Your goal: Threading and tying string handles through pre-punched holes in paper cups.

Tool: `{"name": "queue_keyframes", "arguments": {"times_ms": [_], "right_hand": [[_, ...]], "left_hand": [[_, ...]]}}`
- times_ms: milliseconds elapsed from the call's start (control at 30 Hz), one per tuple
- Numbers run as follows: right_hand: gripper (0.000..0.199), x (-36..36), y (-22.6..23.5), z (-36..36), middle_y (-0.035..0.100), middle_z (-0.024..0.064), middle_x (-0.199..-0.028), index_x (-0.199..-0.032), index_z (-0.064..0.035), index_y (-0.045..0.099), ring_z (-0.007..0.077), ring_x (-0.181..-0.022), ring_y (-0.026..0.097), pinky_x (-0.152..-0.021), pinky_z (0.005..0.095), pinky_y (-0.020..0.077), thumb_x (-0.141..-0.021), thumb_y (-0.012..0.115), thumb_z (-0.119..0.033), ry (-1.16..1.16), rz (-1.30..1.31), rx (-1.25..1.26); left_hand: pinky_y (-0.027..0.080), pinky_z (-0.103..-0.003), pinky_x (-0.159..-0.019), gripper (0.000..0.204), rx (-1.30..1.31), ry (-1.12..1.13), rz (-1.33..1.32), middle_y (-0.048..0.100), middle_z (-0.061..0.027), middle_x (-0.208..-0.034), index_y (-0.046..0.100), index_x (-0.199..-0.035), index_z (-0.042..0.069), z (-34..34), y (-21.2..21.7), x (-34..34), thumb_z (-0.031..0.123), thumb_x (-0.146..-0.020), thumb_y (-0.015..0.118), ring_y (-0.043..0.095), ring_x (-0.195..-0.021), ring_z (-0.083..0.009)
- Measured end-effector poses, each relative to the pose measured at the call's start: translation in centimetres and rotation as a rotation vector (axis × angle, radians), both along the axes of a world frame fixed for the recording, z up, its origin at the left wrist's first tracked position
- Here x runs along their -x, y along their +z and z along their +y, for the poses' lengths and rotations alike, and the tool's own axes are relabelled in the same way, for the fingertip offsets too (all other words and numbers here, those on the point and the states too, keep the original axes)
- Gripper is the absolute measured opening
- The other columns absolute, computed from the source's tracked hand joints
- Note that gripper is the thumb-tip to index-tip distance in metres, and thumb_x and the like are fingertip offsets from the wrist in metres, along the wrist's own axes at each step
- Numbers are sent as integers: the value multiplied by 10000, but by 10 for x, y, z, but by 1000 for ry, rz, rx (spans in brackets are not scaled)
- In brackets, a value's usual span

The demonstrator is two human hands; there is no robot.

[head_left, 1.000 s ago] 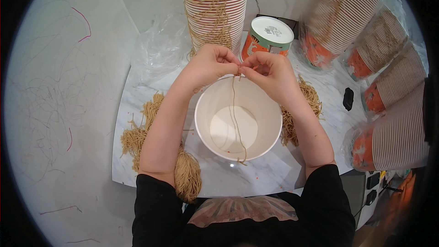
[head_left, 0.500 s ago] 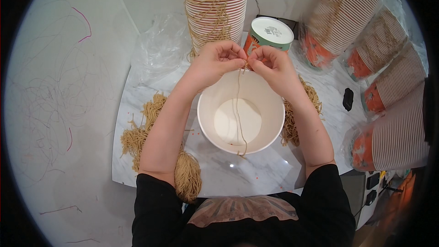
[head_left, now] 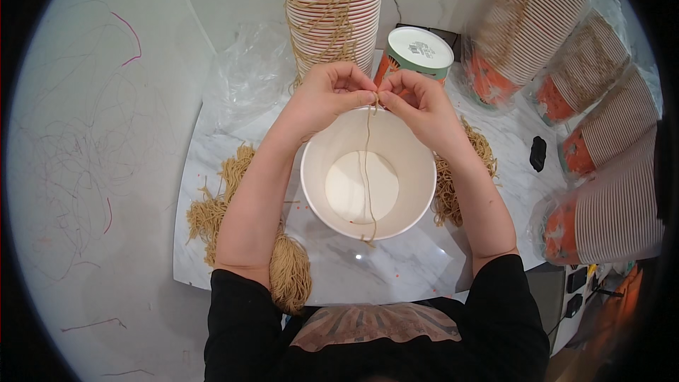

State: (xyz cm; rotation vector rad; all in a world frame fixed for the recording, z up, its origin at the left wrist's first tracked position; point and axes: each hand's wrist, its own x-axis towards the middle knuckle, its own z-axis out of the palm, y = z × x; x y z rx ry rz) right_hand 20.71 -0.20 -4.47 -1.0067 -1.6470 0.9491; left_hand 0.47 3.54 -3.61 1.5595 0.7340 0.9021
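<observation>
Resting on the marble table (head_left: 396, 269) is a white paper bowl (head_left: 368, 173), its far rim under both hands. The left hand (head_left: 329, 95) and right hand (head_left: 417, 102) pinch a tan string (head_left: 367, 170) hanging across the bowl.

Top of the cup stack (head_left: 331, 21) cut off by the upper edge, string's (head_left: 367, 170) upper end hidden between fingertips (head_left: 373, 93)
</observation>
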Motion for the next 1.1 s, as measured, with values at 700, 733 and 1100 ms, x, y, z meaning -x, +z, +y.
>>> {"name": "queue_keyframes", "arguments": {"times_ms": [700, 733, 1100], "right_hand": [[151, 4, -2, -1, 689, 22, -865, -971, 37, 664, 53, -762, 632, -689, 221, 519, -934, 665, -110, -18, 7, 42], [151, 3, 0, -2, 689, 22, -865, -971, 37, 664, 53, -762, 632, -689, 221, 519, -934, 665, -110, -17, 7, 43], [141, -2, 4, -2, 691, 4, -811, -925, 25, 687, 39, -723, 619, -643, 211, 505, -909, 674, -114, 7, -56, 122]], "left_hand": [[549, -233, -718, 107, -52, 57, 60, 718, -52, -911, 681, -964, 2, -2, 0, -1, 20, -871, 730, 678, -822, -87], [548, -231, -717, 110, -58, 78, 85, 719, -53, -911, 680, -964, 1, -3, 1, -1, 20, -869, 731, 678, -821, -87], [538, -212, -682, 145, -38, 130, 140, 692, -29, -855, 641, -951, 24, -6, 2, -4, 19, -851, 747, 655, -773, -65]]}}
